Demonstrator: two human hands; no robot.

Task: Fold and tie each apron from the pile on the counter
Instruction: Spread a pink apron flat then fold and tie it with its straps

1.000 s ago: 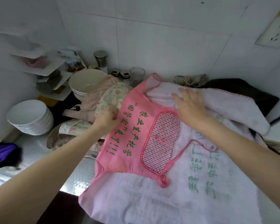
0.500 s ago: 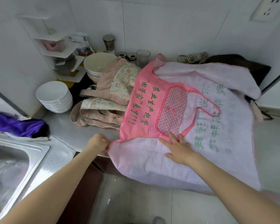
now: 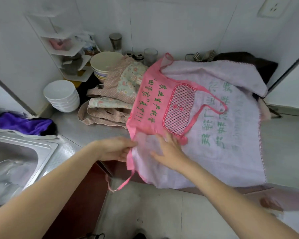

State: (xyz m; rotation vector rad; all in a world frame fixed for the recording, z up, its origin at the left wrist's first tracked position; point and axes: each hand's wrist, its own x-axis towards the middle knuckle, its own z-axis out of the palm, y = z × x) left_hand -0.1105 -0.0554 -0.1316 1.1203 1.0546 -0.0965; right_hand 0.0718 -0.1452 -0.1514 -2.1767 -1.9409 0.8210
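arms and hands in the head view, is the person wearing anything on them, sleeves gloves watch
Both forearms are bare as far as the picture shows: no sleeves, gloves or watch. The left hand may carry a thin ring on one finger, but it is too small to be sure. The right hand shows nothing worn.

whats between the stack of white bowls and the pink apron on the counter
In the head view, a pile of floral and dotted aprons lies between the white bowls and the pink apron.
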